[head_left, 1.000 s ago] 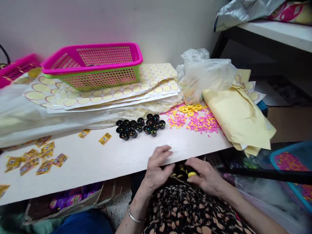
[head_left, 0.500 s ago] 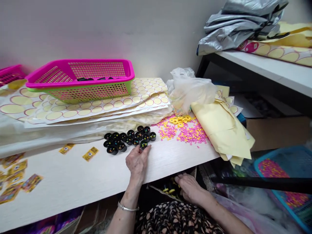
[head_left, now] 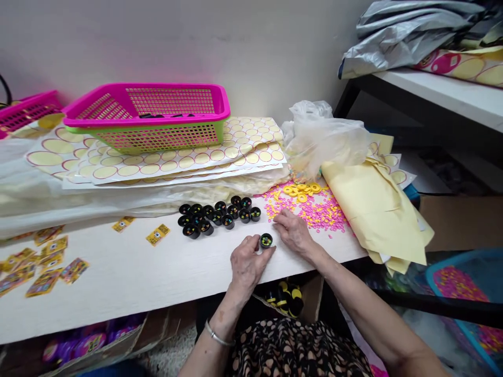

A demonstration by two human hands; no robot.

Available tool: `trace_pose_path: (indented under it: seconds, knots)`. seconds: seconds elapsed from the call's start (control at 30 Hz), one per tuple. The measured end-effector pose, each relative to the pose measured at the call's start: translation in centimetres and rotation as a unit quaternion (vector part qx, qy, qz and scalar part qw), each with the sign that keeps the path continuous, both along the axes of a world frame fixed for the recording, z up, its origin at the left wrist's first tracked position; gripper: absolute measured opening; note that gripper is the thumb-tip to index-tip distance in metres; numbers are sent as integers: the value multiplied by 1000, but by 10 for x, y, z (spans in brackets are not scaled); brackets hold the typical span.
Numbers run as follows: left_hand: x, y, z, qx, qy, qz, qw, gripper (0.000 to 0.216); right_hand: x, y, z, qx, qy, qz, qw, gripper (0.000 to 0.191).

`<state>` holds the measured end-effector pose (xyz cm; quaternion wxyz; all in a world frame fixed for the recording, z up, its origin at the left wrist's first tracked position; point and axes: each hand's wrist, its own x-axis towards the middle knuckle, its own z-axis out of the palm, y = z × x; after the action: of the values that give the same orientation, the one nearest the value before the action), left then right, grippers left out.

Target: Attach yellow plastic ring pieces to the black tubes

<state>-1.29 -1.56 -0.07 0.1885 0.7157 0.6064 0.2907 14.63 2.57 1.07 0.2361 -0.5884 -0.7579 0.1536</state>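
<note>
L hand [head_left: 247,260] pinching cup [head_left: 266,241]; R hand [head_left: 294,232] near beads [head_left: 324,213], tips unclear, can't tell if pinching. Far-L basket [head_left: 33,110] cut off.

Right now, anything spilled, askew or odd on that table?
Small pink and yellow pieces lie loose and uncontained on the table beside the right hand; spilled or poured out on purpose, I can't tell. The folded yellow paper juts past the table edge, so it looks askew. No damage stands out.
</note>
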Motion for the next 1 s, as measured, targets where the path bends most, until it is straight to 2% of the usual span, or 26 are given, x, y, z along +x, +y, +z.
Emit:
trace_pose_path:
  seconds: [0.13,0.27,0.33,0.43,0.5,0.63,0.7,0.83,1.0]
  knots:
    - [-3,2,-3,-11,-42,-4,999,34,-14,14,-5,1,-103,20,995,21]
    - [-3,2,-3,-11,-54,-16,998,28,-17,10,-2,11,-159,37,986,22]
    - [-2,1,-1,-13,-46,-16,999,26,-15,3,2,-19,-129,40,991,20]
    - [-1,1,3,-19,-40,-19,999,23,-10,-11,8,-116,-35,54,991,19]
    - [-1,1,4,-25,-40,-17,999,21,-8,-18,10,-151,-16,54,987,19]
    - [-2,1,6,-31,-43,-16,998,18,-7,-22,10,-114,-102,23,988,19]
    - [-2,1,6,-33,-45,-21,998,17,-7,-20,9,-111,-114,-5,987,19]
    - [-3,1,5,-38,-48,-25,998,17,-4,-15,7,-129,-72,-52,988,15]
    - [-3,1,4,-32,-49,-24,998,18,4,-16,-1,-86,-8,-23,996,19]
